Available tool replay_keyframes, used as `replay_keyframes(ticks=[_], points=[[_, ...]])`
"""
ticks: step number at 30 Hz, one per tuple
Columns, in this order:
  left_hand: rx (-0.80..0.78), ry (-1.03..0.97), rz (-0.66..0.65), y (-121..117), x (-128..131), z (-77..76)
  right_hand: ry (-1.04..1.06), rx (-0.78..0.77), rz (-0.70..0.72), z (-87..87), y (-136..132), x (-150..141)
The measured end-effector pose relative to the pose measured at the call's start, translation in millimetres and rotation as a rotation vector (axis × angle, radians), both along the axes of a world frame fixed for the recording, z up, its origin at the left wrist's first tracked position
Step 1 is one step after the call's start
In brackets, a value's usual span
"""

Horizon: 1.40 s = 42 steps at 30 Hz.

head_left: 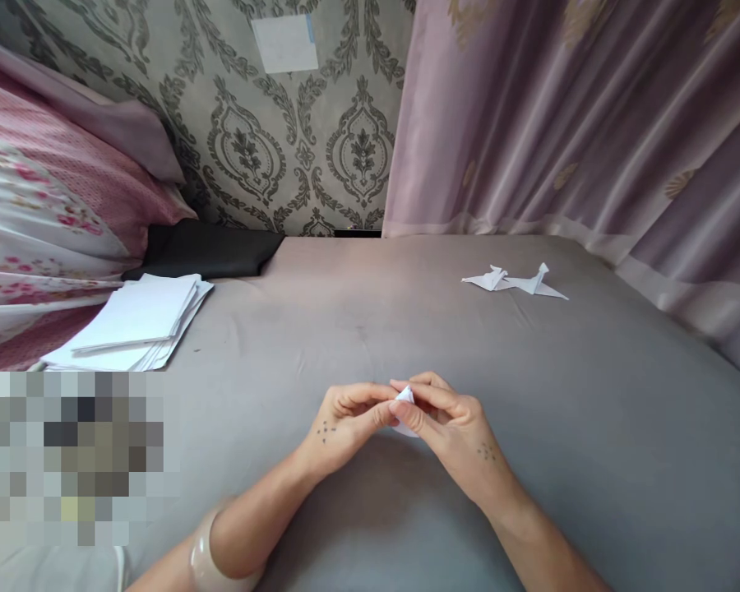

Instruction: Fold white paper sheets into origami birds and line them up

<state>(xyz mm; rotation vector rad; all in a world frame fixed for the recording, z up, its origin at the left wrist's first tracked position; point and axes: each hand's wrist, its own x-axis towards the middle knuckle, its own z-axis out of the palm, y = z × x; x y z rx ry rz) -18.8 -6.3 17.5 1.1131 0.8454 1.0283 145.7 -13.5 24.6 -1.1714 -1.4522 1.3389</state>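
Observation:
A small folded piece of white paper (pixel 405 396) is pinched between my two hands, a little above the grey cloth surface (pixel 271 345). My left hand (pixel 351 418) grips it from the left with thumb and forefinger. From the right, my right hand (pixel 453 419) holds it, the thumb lying across its front. Much of the paper hides behind my fingers; a pointed tip shows on top and a pale edge below. Farther back on the right lie two folded white paper birds (pixel 488 279), close together, with pointed ends.
A stack of white paper sheets (pixel 141 316) lies at the left, in front of a black folded item (pixel 206 249). Pink curtains (pixel 499 123) hang along the right and back. A floral cloth (pixel 43 222) drapes at the left; below it, an area is pixelated.

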Motion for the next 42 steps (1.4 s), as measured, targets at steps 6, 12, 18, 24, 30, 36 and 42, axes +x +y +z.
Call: replay_keyframes(ticks=[6,12,18,24,30,36,42], points=[[-0.061,0.069,0.025,0.4,1.2,-3.3,-0.013,0.013,-0.026,-2.4,2.6,-0.3],[-0.129,0.162,-0.015,2.9,5.7,-4.2,-0.09,0.063,-0.197,-7.4,3.5,-4.9],[-0.283,0.248,-0.111,5.5,4.6,-5.8,0.106,-0.215,-0.281,-13.3,12.0,-4.8],[-0.262,0.226,-0.184,6.0,2.9,-8.0,0.109,-0.319,-0.216,-17.8,14.9,-4.7],[-0.306,0.205,-0.17,4.6,7.3,-9.1,0.209,-0.365,-0.156,-19.2,17.3,-2.3],[-0.324,0.112,-0.046,9.1,2.1,-18.1,0.141,-0.405,0.016,-16.4,15.6,1.4],[-0.361,0.068,-0.083,13.7,-2.0,-17.8,0.079,-0.386,-0.048,-24.1,18.4,6.3]])
